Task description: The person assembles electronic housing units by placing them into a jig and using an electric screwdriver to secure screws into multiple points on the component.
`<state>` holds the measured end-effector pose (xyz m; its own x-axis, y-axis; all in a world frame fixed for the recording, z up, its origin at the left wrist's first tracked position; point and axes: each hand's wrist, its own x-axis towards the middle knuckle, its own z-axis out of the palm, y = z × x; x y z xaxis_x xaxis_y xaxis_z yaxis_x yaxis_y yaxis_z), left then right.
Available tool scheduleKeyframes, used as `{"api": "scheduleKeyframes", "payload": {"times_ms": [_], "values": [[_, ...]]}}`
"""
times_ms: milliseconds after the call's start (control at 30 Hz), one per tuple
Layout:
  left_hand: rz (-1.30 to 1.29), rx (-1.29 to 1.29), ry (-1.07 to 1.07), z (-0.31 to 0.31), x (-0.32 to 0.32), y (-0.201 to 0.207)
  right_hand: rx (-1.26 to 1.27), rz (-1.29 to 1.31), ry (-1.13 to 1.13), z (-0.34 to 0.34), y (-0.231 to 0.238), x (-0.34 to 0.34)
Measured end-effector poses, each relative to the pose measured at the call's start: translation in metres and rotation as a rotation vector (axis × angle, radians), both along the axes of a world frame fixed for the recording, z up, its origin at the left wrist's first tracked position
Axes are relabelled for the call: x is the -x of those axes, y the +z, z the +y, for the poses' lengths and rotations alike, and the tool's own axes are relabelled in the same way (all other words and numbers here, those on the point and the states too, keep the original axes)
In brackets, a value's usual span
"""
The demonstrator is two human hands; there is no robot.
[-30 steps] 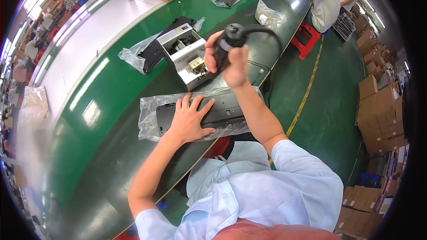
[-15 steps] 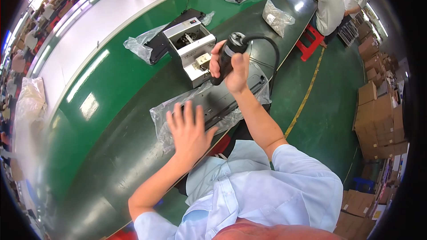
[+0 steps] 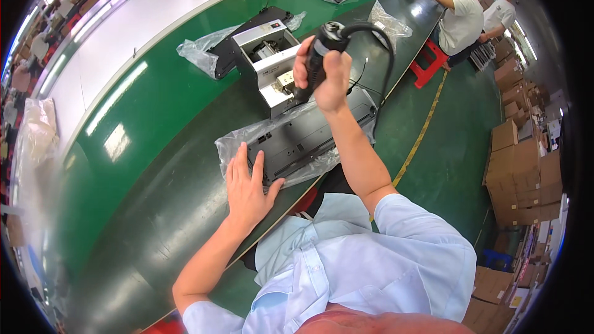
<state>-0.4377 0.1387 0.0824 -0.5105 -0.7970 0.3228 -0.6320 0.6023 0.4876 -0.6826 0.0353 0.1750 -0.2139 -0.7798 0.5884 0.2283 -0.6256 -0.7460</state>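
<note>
Left hand [image 3: 247, 196], fingers spread, rests at the left end of the black panel [image 3: 303, 139]; right hand [image 3: 331, 83] grips the power screwdriver [image 3: 317, 62]. Panel lies before the metal machine [image 3: 272, 74], on plastic film [image 3: 230, 143]. Likely light, stiff; hold by edges; film may slip. Right of machine: cord [image 3: 391, 65], possible snag. Behind machine: second panel [image 3: 228, 51].

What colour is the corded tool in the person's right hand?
The corded tool is mostly black; the head view shows it best.
</note>
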Motion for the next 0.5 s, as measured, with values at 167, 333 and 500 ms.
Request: {"api": "scheduleKeyframes", "payload": {"times_ms": [167, 333, 500], "values": [[-0.048, 0.03, 0.01, -0.003, -0.001, 0.001, -0.046, -0.002, 0.033, 0.03, -0.015, -0.006], [-0.05, 0.033, 0.008, -0.003, 0.001, 0.0, -0.071, -0.041, 0.038, 0.019, -0.033, -0.011], [-0.059, 0.027, 0.01, -0.003, 0.003, 0.001, -0.142, -0.036, 0.092, 0.014, -0.044, -0.013]]}}
